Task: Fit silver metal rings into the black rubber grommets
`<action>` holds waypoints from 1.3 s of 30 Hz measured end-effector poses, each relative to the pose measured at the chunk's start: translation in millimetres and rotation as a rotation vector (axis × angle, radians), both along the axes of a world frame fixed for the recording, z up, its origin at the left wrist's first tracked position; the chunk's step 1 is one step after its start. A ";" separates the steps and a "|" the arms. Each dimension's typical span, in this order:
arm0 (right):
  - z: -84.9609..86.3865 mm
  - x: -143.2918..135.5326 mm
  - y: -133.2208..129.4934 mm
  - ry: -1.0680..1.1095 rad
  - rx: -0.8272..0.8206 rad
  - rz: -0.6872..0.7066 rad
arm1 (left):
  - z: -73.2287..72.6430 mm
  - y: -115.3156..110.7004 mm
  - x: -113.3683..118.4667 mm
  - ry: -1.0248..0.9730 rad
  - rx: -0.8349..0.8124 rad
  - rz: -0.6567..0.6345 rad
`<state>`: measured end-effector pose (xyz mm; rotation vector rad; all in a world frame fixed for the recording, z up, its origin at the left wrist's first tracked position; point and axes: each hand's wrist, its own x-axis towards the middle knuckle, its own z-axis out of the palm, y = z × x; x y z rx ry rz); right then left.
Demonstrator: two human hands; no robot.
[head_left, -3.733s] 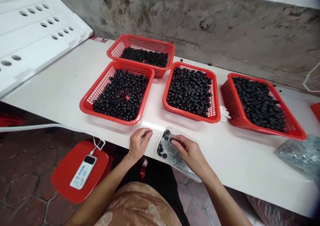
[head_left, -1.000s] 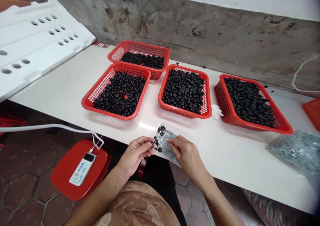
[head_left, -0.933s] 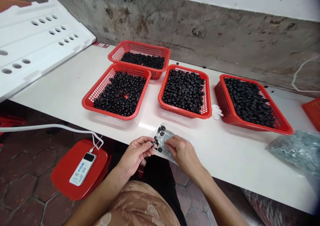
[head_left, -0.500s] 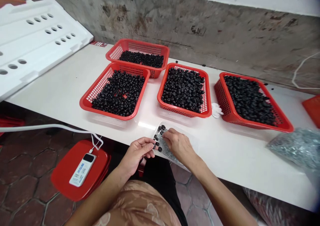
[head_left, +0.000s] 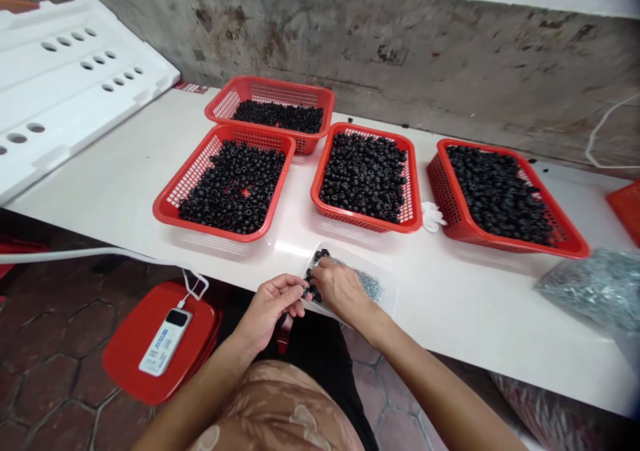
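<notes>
My left hand (head_left: 274,306) pinches a small black part (head_left: 305,292) between thumb and fingertips at the table's front edge. Over a shallow clear tray (head_left: 389,296), my right hand (head_left: 339,287) has its fingers bent down among black parts at the tray's left end; what its fingertips hold is hidden. Small silvery pieces (head_left: 369,283) lie in the tray to the right of that hand. Behind the tray stand a red basket of black ring-like parts (head_left: 364,174) and, to its left, another red basket of similar parts (head_left: 235,188).
Two more red baskets stand at the back (head_left: 280,114) and right (head_left: 500,194). A bag of silvery pieces (head_left: 595,288) lies far right. White foam boards (head_left: 65,91) lean at left. Below left, a red stool (head_left: 135,344) bears a white power bank (head_left: 165,341) with a cable.
My right hand has moved left, toward my left hand, uncovering more silvery pieces in the tray. My left hand stays nearly in place. The view has shifted slightly.
</notes>
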<state>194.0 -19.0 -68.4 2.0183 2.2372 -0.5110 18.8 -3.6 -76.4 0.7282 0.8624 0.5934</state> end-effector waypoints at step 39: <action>30.8 -2.5 -46.4 0.833 0.497 -0.002 | 8.5 -9.2 1.0 -0.200 -0.161 -0.034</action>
